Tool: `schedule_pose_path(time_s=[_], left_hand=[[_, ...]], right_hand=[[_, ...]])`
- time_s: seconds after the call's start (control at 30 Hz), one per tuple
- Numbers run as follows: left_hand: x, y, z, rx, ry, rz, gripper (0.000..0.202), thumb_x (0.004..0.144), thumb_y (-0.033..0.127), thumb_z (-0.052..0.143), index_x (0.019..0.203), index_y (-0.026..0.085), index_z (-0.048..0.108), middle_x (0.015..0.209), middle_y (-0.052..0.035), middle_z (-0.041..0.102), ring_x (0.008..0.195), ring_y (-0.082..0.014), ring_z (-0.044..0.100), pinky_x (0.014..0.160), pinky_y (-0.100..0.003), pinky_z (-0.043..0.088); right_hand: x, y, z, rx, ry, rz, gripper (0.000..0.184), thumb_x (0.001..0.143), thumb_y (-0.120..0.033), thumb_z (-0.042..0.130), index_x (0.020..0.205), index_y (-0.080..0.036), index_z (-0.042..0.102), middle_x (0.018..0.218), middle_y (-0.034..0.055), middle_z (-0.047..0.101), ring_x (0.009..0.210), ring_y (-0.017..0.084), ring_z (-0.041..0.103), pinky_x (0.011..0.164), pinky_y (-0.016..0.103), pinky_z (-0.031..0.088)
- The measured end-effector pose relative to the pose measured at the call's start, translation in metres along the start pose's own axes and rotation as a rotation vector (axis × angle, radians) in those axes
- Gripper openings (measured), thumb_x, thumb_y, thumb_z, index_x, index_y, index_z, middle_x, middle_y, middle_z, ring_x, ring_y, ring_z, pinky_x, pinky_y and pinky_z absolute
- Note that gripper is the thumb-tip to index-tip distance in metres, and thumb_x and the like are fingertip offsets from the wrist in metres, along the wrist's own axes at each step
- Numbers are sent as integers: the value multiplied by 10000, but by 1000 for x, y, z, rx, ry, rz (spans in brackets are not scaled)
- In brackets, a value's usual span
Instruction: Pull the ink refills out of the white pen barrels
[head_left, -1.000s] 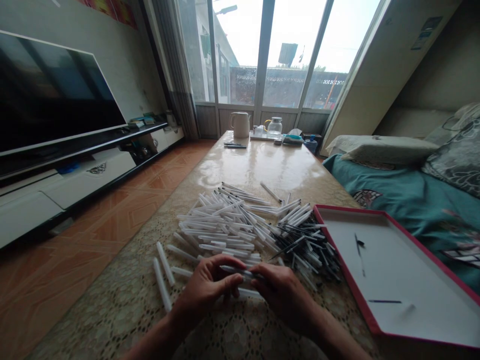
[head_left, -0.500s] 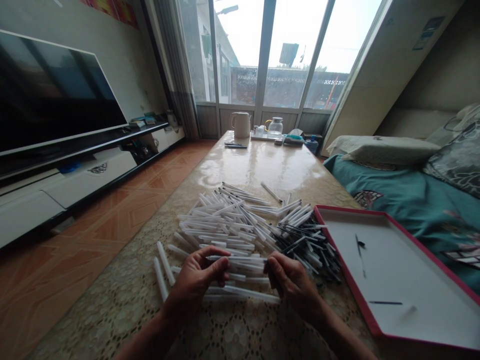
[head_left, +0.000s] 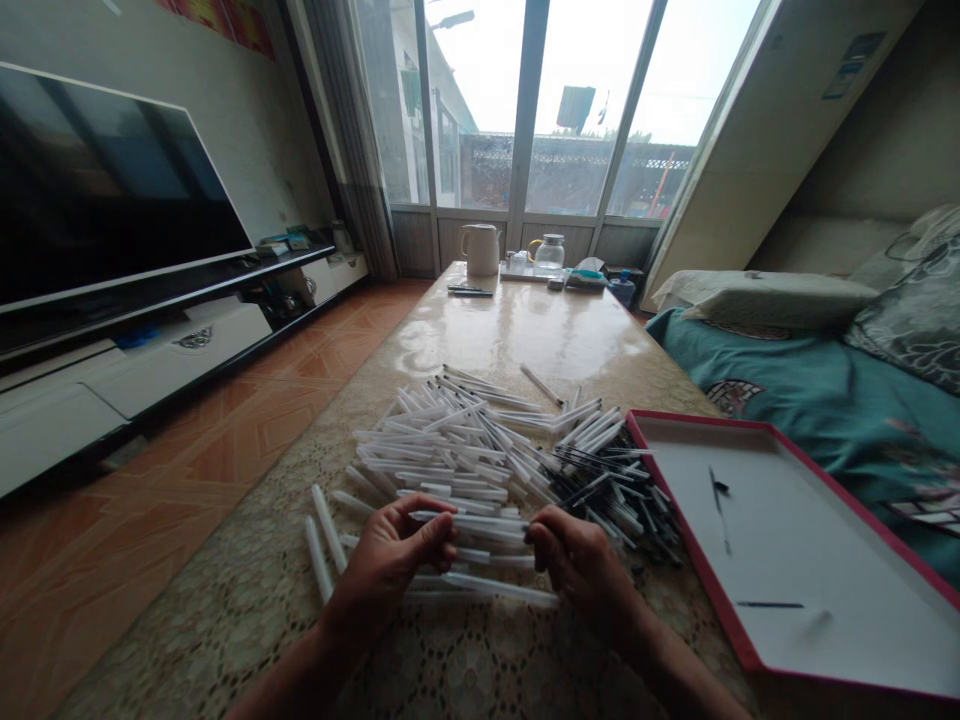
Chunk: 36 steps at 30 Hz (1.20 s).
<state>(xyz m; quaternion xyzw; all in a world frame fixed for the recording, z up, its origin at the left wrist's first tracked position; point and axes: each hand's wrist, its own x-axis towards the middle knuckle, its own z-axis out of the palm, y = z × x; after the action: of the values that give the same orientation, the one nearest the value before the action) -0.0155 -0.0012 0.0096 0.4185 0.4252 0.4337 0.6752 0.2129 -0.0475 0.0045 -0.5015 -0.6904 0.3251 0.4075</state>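
Observation:
My left hand [head_left: 390, 560] and my right hand [head_left: 574, 560] pinch the two ends of one white pen barrel [head_left: 480, 520], held level just above the table [head_left: 525, 330]. Both hands are closed on it. Right behind them lies a big pile of white pen barrels [head_left: 450, 450], with a heap of thin dark refills [head_left: 607, 485] to its right. A few loose white barrels [head_left: 322, 540] lie left of my left hand, and one [head_left: 495, 588] rests on the lace cloth between my wrists.
A shallow red-rimmed white tray [head_left: 795, 540] with a few dark refills sits at the right. A kettle [head_left: 480, 248] and glass jug [head_left: 550, 255] stand at the table's far end. TV [head_left: 97, 190] on the left, sofa [head_left: 817, 400] on the right.
My hands have moved apart along the white barrel and risen slightly toward the pile; a second ago they were close together around it.

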Motion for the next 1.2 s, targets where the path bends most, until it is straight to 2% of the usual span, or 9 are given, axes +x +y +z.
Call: schedule_pose_path(time_s=[0.13,0.27,0.43,0.6,0.77,0.93,1.07,1.13,1.2], left_hand=[[0,0,0,-1,1,-6,321,645,363,822,815,137,670,569,-21,686,470,-112,591,461,-197,471],[-1,0,0,2,-14,-9,325,639,365,826,809,133,674,570,-26,687,488,-118,606,462,-191,470],[0,-1,0,10,-5,4,315,650,361,821,819,135,680,569,-21,689,485,-110,600,471,-191,479],[-1,0,1,16,-14,-1,320,639,363,827,807,132,683,561,-21,685,498,-118,612,467,-187,478],[-2,2,2,21,-8,-2,323,642,371,822,815,136,682,550,-23,685,479,-112,600,474,-191,478],[-2,1,1,27,-12,-2,315,644,365,822,812,138,683,565,-27,688,500,-120,610,470,-189,474],[-1,1,1,32,-10,-6,320,641,372,822,812,140,682,566,-27,687,494,-120,604,469,-195,476],[0,1,1,32,-9,-7,330,632,377,826,811,140,682,558,-24,683,493,-119,602,469,-194,474],[0,2,1,31,-12,-8,334,627,378,829,809,139,683,553,-23,679,495,-120,602,470,-193,474]], right_hand=[[0,0,-1,52,18,37,186,921,-343,492,974,-179,559,678,-13,590,506,102,499,498,198,380],[0,-1,-1,-4,11,-27,317,963,-329,393,721,-184,540,584,-12,570,508,102,510,529,205,376],[0,0,-1,13,8,23,173,907,-323,511,987,-172,539,634,-21,608,500,104,508,492,194,367],[0,0,-2,-47,-7,-27,293,965,-340,382,786,-186,555,572,-10,610,522,110,538,559,206,391],[0,1,-1,-21,-9,16,204,918,-355,487,995,-173,536,606,-24,611,504,111,537,508,193,383],[0,4,0,-63,-4,-53,314,973,-357,363,793,-191,558,559,-14,609,512,114,561,559,203,400],[1,5,1,-23,15,-25,192,931,-348,460,919,-177,547,594,-17,627,508,114,566,525,193,396],[1,6,1,-15,-5,-6,204,917,-351,487,983,-168,549,600,-16,634,500,115,570,513,190,397],[1,6,1,-34,-18,-19,218,941,-352,440,925,-174,564,583,-12,635,502,116,574,532,195,405]])
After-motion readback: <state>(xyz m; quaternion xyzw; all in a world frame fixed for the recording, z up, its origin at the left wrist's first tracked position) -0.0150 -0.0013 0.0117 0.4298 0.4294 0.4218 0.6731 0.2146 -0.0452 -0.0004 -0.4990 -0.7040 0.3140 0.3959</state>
